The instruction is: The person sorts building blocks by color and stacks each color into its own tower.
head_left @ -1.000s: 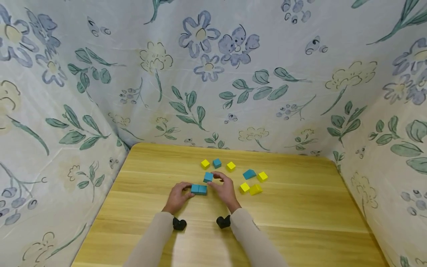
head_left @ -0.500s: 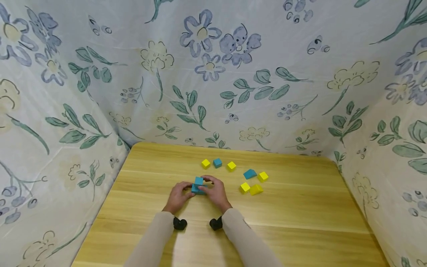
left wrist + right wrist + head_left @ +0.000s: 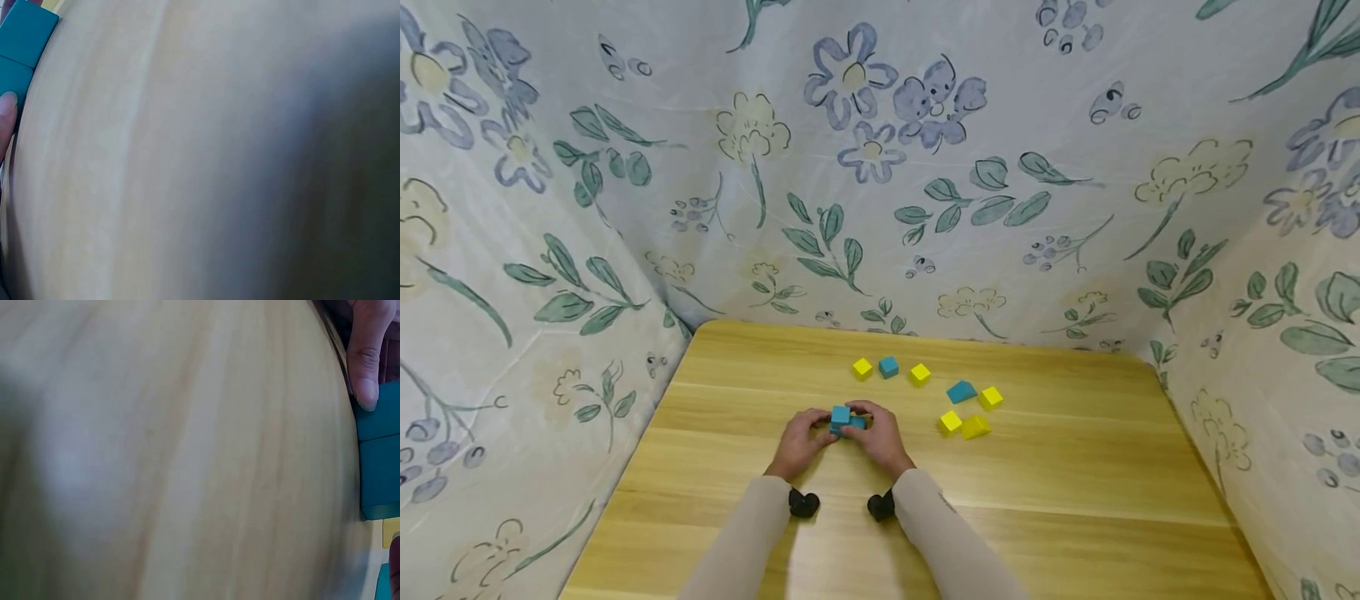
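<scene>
Two blue blocks (image 3: 858, 423) lie side by side on the wooden table, partly covered by a blue cube and fingers in the head view. My left hand (image 3: 797, 443) grips their left end, its thumb (image 3: 6, 112) against the near face in the left wrist view. From the right, my right hand (image 3: 882, 437) pinches the blue cube (image 3: 840, 416) between thumb and fingers, right over the left block. The right wrist view shows the near faces of the paired blocks (image 3: 380, 469) and a sliver of the cube low at the edge.
Behind the hands stand a yellow cube (image 3: 862, 368), a blue cube (image 3: 888, 367) and another yellow cube (image 3: 920, 374). To the right lie a blue slanted block (image 3: 961, 392), two yellow cubes (image 3: 991, 397) and a yellow wedge (image 3: 976, 427). Floral cloth (image 3: 850, 208) surrounds the table (image 3: 1075, 467).
My right hand has carried the blue cube leftward and down, from right of the paired blocks to over the left one. My left hand has stayed in place.
</scene>
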A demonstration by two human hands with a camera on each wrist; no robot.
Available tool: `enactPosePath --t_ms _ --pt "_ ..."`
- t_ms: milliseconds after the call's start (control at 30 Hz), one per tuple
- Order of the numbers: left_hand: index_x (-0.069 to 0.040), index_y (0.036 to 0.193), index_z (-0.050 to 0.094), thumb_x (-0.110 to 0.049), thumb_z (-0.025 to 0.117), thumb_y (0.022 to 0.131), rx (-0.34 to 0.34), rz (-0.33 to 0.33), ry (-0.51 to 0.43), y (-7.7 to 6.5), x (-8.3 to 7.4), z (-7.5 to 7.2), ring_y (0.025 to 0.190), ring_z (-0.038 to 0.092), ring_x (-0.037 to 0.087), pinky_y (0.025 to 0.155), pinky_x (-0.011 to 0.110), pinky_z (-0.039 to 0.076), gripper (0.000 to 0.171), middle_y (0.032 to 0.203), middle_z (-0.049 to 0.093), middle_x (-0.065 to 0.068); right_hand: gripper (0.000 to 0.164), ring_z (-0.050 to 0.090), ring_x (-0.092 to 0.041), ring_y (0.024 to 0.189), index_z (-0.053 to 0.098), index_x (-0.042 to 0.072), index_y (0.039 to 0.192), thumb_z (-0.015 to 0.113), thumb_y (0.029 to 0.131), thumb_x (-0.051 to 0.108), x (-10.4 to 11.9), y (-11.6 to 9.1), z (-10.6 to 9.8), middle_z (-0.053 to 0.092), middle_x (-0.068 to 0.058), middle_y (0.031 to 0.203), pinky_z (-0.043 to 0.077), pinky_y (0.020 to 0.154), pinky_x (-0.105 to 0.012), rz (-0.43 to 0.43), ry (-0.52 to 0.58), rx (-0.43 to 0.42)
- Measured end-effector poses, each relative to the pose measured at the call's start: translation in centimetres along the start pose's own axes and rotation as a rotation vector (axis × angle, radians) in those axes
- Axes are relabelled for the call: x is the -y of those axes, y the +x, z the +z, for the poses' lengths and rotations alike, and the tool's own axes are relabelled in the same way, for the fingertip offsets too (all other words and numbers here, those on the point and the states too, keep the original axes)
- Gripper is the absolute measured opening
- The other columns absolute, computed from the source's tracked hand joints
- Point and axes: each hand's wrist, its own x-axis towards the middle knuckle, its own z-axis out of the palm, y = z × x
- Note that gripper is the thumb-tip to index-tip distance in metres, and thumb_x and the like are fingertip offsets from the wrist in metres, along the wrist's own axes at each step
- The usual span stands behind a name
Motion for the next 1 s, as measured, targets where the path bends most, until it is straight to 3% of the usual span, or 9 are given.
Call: enactPosePath --t_ms 767,1000 --pt "-0.001 0.112 0.067 -0.014 0.077 0.081 -0.024 0.027 0.011 0.64 -0.01 -0.32 0.097 0.058 0.027 0.087 0.048 0.045 0.035 0.106 0.066 0.009 0.034 0.058 -0.026 0.108 0.068 0.006 0.115 0.077 0.082 0.01 0.72 0.8 0.12 0.066 -0.009 0.114 0.045 0.095 -0.045 0.024 -0.064 0.011" --pt "-0.003 0.111 0.068 -0.016 0.077 0.081 0.009 -0.009 0.042 0.31 0.34 0.02 0.096 0.058 0.025 0.087 0.046 0.046 0.035 0.107 0.067 0.008 0.038 0.059 -0.025 0.108 0.067 0.006 0.117 0.078 0.081 0.013 0.31 0.21 0.29 0.066 -0.008 0.114 0.046 0.095 -0.044 0.026 -0.065 0.023"
